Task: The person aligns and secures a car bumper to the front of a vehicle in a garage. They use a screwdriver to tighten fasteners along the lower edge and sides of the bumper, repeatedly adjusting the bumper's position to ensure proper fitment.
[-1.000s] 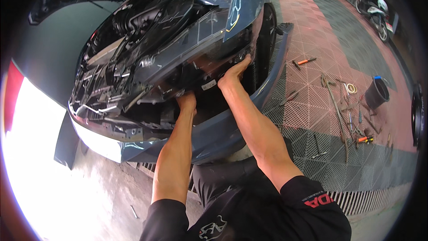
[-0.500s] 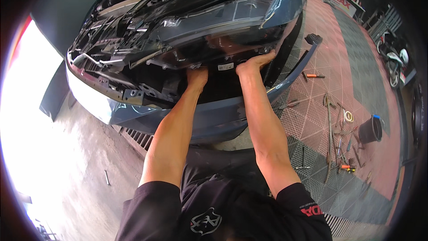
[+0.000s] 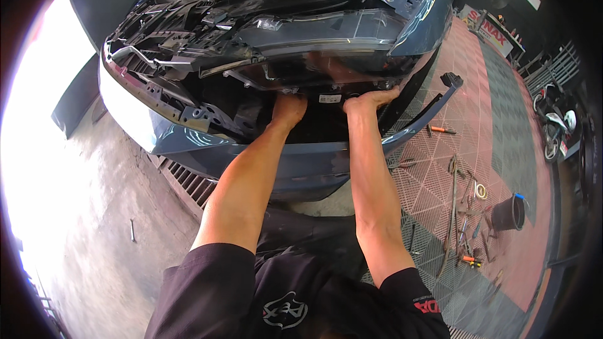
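Note:
A large dark, glossy headlight (image 3: 301, 73) sits at the front corner of a dark blue car, above the loosened bumper (image 3: 295, 166). My left hand (image 3: 290, 110) grips the headlight's lower edge, its fingertips hidden underneath. Farther right along that edge, my right hand (image 3: 369, 99) holds on too, thumb stretched toward the outer end and the other fingers mostly out of sight. Between the hands a small white label (image 3: 330, 98) shows on the housing. Both forearms reach over the bumper, which hangs away from the body with a dark gap behind it.
The bumper's free end (image 3: 452, 81) juts out at right. Hand tools (image 3: 463, 232), a tape roll (image 3: 481, 191) and a black bucket (image 3: 507, 215) stand on the tiled floor. An orange-handled tool (image 3: 443, 130) lies nearer the car, a wrench (image 3: 132, 231) at left. A motorcycle (image 3: 556, 122) is far right.
The view has shifted, so the car and floor things sit lower in the picture. Both hands stay at the headlight's lower edge, and slightly more of the left hand shows.

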Tool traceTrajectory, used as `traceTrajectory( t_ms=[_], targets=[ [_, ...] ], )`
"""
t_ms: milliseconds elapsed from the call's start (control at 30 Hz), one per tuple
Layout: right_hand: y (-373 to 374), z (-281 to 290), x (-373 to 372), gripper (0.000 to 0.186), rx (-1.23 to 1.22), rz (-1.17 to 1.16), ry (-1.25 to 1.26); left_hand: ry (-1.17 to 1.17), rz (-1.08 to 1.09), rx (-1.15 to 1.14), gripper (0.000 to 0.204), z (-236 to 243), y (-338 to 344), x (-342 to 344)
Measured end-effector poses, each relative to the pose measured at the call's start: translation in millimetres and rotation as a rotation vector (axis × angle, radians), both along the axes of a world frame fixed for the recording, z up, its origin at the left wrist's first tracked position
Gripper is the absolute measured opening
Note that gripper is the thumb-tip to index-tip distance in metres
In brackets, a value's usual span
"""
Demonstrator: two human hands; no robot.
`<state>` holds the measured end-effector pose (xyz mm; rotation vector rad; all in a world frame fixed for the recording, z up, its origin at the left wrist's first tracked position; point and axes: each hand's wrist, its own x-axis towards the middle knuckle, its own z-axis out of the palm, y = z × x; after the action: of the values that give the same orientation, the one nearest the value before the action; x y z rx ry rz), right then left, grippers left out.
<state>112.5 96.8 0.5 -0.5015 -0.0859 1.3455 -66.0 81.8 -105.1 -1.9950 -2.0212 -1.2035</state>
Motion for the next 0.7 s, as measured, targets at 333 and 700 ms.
traceTrajectory(
  t_ms=[333,700],
  targets=[
    [-2.0,7.7,-9.0,0.092,-0.087,-0.047,-0.046,0.686,-0.032,-0.19,0.033,23.4,-16.7,-6.4],
    [-8.3,12.1,-7.7,0.087,-0.023,-0.011,-0.075,-1.068,-0.109,-0.104,0.036,46.7,-27.3,12.1]
  ],
)
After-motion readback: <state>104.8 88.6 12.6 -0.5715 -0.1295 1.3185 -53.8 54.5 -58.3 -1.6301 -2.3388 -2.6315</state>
